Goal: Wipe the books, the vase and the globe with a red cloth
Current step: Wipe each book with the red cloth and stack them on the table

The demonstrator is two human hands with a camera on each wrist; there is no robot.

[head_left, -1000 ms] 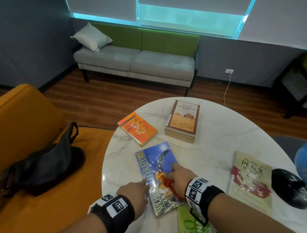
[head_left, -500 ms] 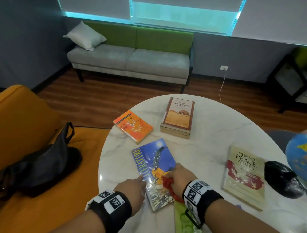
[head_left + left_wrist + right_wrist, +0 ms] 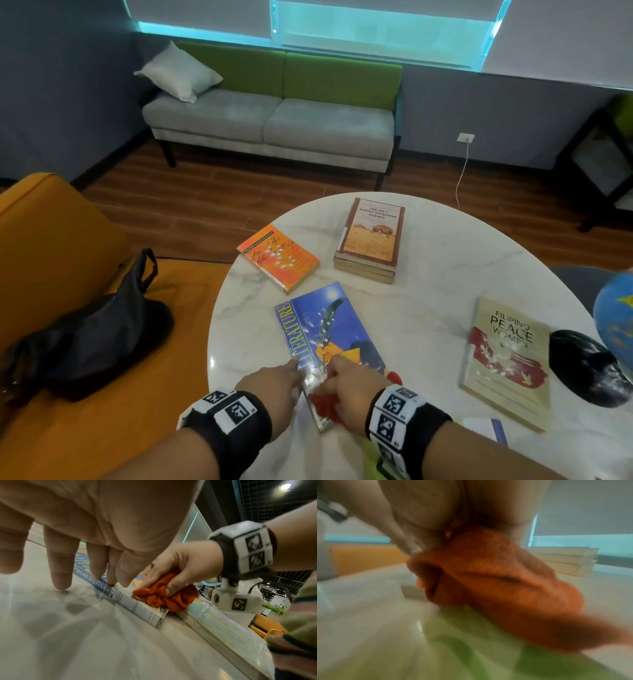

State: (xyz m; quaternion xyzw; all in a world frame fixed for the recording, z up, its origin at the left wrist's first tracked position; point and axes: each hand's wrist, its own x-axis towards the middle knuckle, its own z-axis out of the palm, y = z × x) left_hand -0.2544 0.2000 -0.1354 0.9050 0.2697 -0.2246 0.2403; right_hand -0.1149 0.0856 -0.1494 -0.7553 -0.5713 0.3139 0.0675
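**Q:** State the position and grip of each hand.

**A:** The right hand [image 3: 346,378] clenches a crumpled red cloth [image 3: 164,597] of coarse weave and presses it on the near corner of a glossy blue book [image 3: 329,339], at 6 o'clock on the round marble table [image 3: 428,308]. The left hand [image 3: 274,383] is released: straight fingers [image 3: 97,559] rest their tips along the book's spine edge and on the table beside it.

**Q:** Locate the remaining task items.

**A:** A flat orange book [image 3: 279,257] lies at 10 o'clock. A stack of tan books [image 3: 370,240] sits at 12 o'clock. A cream book [image 3: 507,359] with a red cover motif lies at 4 o'clock. Just beside it, at 3 o'clock, a blue globe [image 3: 616,315] stands over a glossy black rounded base [image 3: 589,370], cut by the frame edge. A green book [image 3: 471,649] lies under the right wrist; the right wrist view is blurred. A white glazed vase [image 3: 247,586] shows behind the right wrist in the left wrist view.

**Q:** Surroundings?

**A:** A black leather bag [image 3: 92,335] rests on an orange seat [image 3: 51,240] at 9 o'clock. A grey sofa [image 3: 274,126] with a green back stands against the far wall.
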